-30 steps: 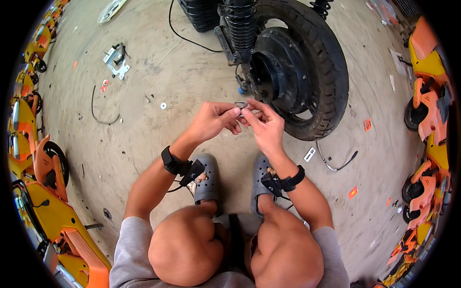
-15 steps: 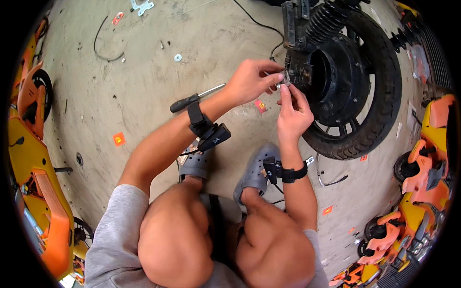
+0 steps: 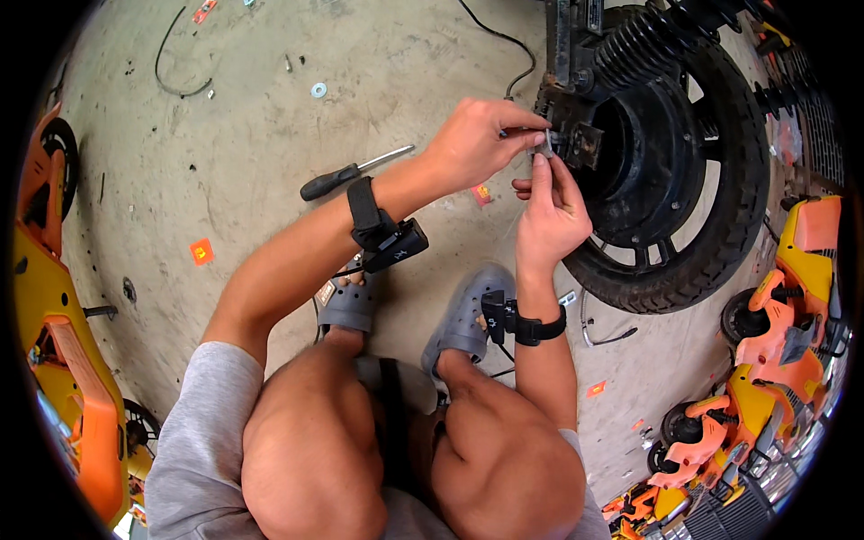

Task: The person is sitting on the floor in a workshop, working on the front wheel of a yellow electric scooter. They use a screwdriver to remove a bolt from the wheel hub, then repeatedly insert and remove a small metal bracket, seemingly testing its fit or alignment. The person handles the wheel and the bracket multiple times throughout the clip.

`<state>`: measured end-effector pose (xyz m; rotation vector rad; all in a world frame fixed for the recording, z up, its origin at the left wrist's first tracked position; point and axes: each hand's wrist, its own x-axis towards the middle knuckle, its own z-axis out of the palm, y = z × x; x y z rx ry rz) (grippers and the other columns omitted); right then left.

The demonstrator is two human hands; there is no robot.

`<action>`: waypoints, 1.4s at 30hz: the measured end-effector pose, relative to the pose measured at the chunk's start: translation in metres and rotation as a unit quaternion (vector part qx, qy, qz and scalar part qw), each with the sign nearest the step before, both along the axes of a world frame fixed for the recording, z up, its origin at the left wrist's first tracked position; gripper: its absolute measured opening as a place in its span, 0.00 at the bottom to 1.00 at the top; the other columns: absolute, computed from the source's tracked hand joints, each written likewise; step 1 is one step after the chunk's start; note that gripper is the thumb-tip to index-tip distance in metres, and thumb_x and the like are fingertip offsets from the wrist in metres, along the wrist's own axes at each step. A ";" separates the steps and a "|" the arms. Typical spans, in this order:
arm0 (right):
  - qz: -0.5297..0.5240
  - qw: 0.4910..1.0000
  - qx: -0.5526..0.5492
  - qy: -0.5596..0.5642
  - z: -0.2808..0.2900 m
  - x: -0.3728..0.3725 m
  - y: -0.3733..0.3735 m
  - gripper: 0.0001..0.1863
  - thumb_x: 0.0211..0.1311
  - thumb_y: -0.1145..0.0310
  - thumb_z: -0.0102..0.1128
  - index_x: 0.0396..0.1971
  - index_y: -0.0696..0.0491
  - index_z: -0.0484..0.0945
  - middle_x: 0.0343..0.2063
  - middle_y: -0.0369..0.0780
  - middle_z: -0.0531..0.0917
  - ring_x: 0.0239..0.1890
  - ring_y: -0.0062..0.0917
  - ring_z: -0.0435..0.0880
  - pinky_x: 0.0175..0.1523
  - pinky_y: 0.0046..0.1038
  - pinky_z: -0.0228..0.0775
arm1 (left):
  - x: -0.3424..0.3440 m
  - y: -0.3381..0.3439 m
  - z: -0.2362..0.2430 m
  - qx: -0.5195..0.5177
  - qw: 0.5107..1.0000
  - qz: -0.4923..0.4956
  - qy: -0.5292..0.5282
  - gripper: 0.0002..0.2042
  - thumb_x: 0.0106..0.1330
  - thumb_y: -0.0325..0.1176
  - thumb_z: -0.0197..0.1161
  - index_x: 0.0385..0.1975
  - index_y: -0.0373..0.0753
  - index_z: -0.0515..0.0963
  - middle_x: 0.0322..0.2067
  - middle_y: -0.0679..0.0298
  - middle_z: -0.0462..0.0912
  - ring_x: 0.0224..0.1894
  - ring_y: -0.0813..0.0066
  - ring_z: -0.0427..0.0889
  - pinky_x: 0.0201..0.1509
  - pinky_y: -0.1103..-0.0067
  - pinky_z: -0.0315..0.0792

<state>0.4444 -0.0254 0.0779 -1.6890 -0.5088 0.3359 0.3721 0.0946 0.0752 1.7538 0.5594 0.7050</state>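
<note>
Beside the axle of a black wheel [image 3: 670, 281], both hands pinch the same small, shiny metal piece [image 3: 546, 144], which looks like a washer or clip. Fingers cover much of it, so its exact kind is unclear. My left hand [image 3: 479, 139] grips its upper side between thumb and fingertips. From below, my right hand [image 3: 553, 216] holds the lower side with thumb and forefinger, its other fingers curled. Just right of the fingertips, a dark rusty plate [image 3: 588, 146] sits at the hub. A coil-spring shock absorber [image 3: 634, 49] rises above the wheel.
On the concrete floor lie a screwdriver [image 3: 333, 182], a round washer [image 3: 319, 90], a black hose [image 3: 159, 67] and a short cable [image 3: 612, 340]. Another cable [image 3: 524, 49] runs to the hub area. Orange-yellow scooters [image 3: 85, 396] line the left, with several more [image 3: 765, 351] at right.
The whole view has shifted slightly. Both hands stay together at the hub with the metal piece between them; the left thumb and fingers now point straighter toward it.
</note>
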 end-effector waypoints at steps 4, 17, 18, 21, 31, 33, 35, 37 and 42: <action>-0.003 1.000 0.013 0.015 0.002 -0.003 0.003 0.12 0.63 0.74 0.64 0.42 0.66 0.82 0.27 0.41 0.86 0.24 0.21 0.86 0.28 0.20 0.76 | 0.003 0.000 -0.006 0.044 0.998 0.012 -0.036 0.10 0.65 0.27 0.64 0.44 0.34 0.83 0.29 0.59 0.85 0.28 0.77 0.83 0.33 0.79 0.79; -0.008 0.999 -0.018 0.047 0.009 -0.006 0.005 0.13 0.65 0.70 0.63 0.39 0.67 0.82 0.27 0.41 0.86 0.24 0.21 0.85 0.28 0.20 0.75 | 0.003 0.000 0.005 0.025 1.000 -0.001 0.016 0.12 0.64 0.23 0.62 0.47 0.36 0.82 0.33 0.55 0.86 0.34 0.69 0.87 0.40 0.76 0.81; -0.004 0.998 -0.026 0.051 0.009 -0.005 0.005 0.13 0.66 0.69 0.63 0.38 0.67 0.83 0.26 0.41 0.86 0.23 0.21 0.85 0.27 0.20 0.75 | 0.002 -0.001 0.008 0.034 0.999 -0.002 0.018 0.13 0.63 0.24 0.62 0.48 0.35 0.82 0.34 0.54 0.86 0.35 0.68 0.87 0.42 0.75 0.82; 0.017 0.999 -0.027 0.034 0.006 -0.004 0.003 0.13 0.66 0.68 0.63 0.36 0.65 0.84 0.25 0.40 0.85 0.23 0.20 0.84 0.27 0.19 0.74 | -0.006 -0.008 0.014 -0.012 0.998 -0.031 0.049 0.17 0.62 0.25 0.63 0.51 0.34 0.80 0.39 0.50 0.85 0.37 0.66 0.87 0.47 0.74 0.81; 0.156 0.974 -0.086 0.137 0.003 0.005 -0.032 0.13 0.67 0.67 0.61 0.37 0.64 0.84 0.22 0.39 0.85 0.23 0.18 0.82 0.29 0.19 0.73 | 0.000 -0.003 -0.005 0.118 0.993 0.003 -0.029 0.19 0.55 0.27 0.71 0.49 0.36 0.80 0.36 0.56 0.85 0.35 0.66 0.86 0.42 0.75 0.82; 0.191 0.962 -0.126 0.147 -0.001 0.006 -0.042 0.13 0.67 0.67 0.61 0.37 0.64 0.84 0.22 0.39 0.84 0.23 0.18 0.82 0.29 0.19 0.73 | 0.002 -0.005 -0.008 0.207 0.977 0.026 -0.045 0.18 0.54 0.28 0.73 0.46 0.37 0.81 0.34 0.58 0.84 0.33 0.65 0.86 0.37 0.76 0.81; 0.209 0.953 -0.159 0.150 -0.001 0.004 -0.050 0.13 0.66 0.66 0.62 0.36 0.64 0.84 0.21 0.40 0.84 0.23 0.17 0.82 0.29 0.18 0.73 | 0.003 -0.009 -0.011 0.213 0.974 0.051 -0.061 0.17 0.54 0.27 0.73 0.45 0.37 0.81 0.34 0.59 0.84 0.32 0.65 0.85 0.34 0.76 0.80; 0.201 0.952 -0.161 0.167 -0.003 0.002 -0.058 0.13 0.66 0.67 0.63 0.36 0.64 0.84 0.21 0.39 0.84 0.23 0.17 0.82 0.30 0.18 0.73 | 0.008 -0.013 -0.012 0.230 0.969 0.069 -0.064 0.17 0.54 0.27 0.72 0.45 0.37 0.81 0.35 0.59 0.83 0.32 0.64 0.85 0.34 0.75 0.79; 0.198 0.953 -0.174 0.148 -0.005 0.004 -0.072 0.14 0.67 0.67 0.61 0.37 0.65 0.84 0.21 0.39 0.84 0.23 0.17 0.81 0.30 0.19 0.74 | 0.015 -0.015 -0.015 0.250 0.962 0.076 -0.076 0.17 0.54 0.27 0.72 0.45 0.37 0.81 0.41 0.59 0.81 0.34 0.63 0.84 0.37 0.74 0.80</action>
